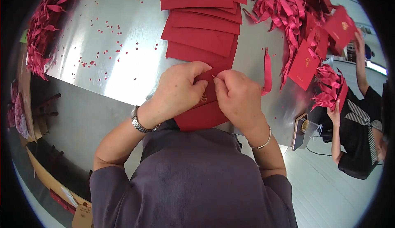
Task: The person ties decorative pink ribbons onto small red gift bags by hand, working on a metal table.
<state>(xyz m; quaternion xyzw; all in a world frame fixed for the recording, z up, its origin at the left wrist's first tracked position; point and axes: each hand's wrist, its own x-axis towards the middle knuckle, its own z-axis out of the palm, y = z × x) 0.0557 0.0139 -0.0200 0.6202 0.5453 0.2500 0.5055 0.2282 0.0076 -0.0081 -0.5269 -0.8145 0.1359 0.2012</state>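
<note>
A red envelope (196, 119) with a gold emblem lies at the table's near edge, against my body, below both hands. My left hand (181, 86) is closed at the upper part of this red paper, thumb and forefinger bent around a bit of it. Just beside it my right hand (239, 98) makes a pinch; a tiny pale tip shows at its fingertips, too small to name. Beyond my hands a column of overlapping red envelopes (201, 31) runs away to the far edge. One loose red ribbon (267, 71) lies to the right of my right hand.
Small red paper dots (101, 57) are scattered over the metal table (135, 26). Ribbon bundles lie at far left (43, 30) and far right (279, 5). At right, a co-worker (358, 125) holds red cards with ribbons. A phone (299, 131) and clear cup (313, 129) are near the right edge.
</note>
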